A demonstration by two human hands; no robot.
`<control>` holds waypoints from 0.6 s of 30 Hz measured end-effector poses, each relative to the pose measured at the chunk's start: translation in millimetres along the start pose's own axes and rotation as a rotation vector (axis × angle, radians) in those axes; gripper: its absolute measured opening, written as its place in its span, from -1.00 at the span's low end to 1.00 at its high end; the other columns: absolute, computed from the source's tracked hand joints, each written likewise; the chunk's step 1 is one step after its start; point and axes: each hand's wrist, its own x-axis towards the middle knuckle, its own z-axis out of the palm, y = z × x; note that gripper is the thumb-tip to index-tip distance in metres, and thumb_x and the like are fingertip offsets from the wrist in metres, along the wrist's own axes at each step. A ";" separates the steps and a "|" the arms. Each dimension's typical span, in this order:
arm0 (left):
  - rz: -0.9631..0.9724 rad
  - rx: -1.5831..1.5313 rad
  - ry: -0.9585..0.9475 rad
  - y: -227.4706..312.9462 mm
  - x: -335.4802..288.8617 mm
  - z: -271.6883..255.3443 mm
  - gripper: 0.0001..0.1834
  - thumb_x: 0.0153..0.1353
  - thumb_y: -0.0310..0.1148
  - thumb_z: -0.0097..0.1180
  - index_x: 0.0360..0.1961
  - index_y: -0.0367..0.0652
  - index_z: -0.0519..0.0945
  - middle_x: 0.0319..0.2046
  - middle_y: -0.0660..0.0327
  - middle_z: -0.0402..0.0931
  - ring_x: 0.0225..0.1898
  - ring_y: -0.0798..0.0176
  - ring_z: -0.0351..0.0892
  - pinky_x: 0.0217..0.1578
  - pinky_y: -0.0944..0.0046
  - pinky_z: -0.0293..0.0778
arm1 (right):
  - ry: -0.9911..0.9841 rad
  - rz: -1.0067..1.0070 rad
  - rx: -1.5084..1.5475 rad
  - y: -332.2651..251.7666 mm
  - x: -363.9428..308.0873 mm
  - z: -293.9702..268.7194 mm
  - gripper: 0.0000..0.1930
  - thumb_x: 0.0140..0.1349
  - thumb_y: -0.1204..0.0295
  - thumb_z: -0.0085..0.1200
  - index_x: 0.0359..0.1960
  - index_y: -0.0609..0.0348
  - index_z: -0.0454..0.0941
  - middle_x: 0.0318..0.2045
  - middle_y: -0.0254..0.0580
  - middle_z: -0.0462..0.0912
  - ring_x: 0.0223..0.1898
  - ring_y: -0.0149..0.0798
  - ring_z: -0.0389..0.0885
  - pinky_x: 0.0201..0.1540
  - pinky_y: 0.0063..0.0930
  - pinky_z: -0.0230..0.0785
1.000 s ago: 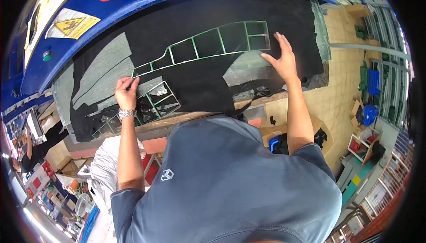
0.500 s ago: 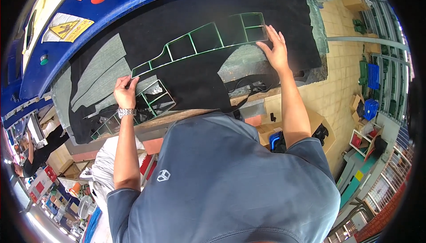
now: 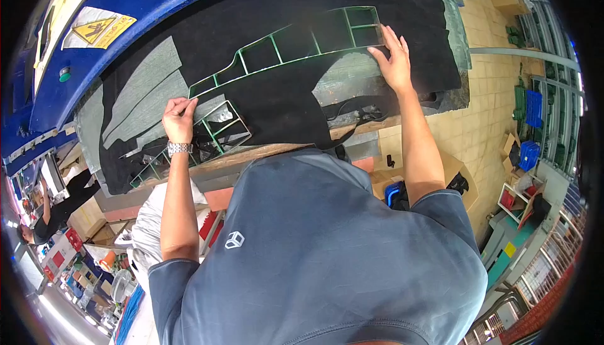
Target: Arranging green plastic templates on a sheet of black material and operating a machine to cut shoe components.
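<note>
Placing a long green frame (image 3: 277,50) on black cloth (image 3: 277,109) looks partway through: the frame lies over the cloth, but both hands are on it, so its position seems not yet settled. Wide gaps on the left and at the near right, where grey shows, suggest that pieces are already out of the cloth. No cut line shows inside the frame, so that patch appears uncut. Whether the frame rests fully flat, I cannot tell.

The left hand (image 3: 178,121) pinches the narrow end between thumb and fingers; the right hand (image 3: 394,63) is spread, thumb and fingers apart, at the wide end.

The frame is thin-walled, open and divided by crossbars, narrow at the left and broadening rightward past a curved shoulder. A second green frame (image 3: 226,128) lies nearer the wooden edge of the bench (image 3: 267,151).
</note>
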 end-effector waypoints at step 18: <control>0.075 0.106 -0.029 9.2 1.2 -13.3 -0.82 0.15 -0.35 0.53 -0.30 -0.22 0.84 -0.25 0.11 0.74 -0.20 0.07 0.75 -0.12 0.17 0.62 | 0.020 -0.094 -0.028 2.8 1.6 0.7 -0.32 0.31 0.22 0.38 0.43 0.14 0.48 0.39 0.11 0.54 0.49 0.01 0.42 0.59 0.08 0.03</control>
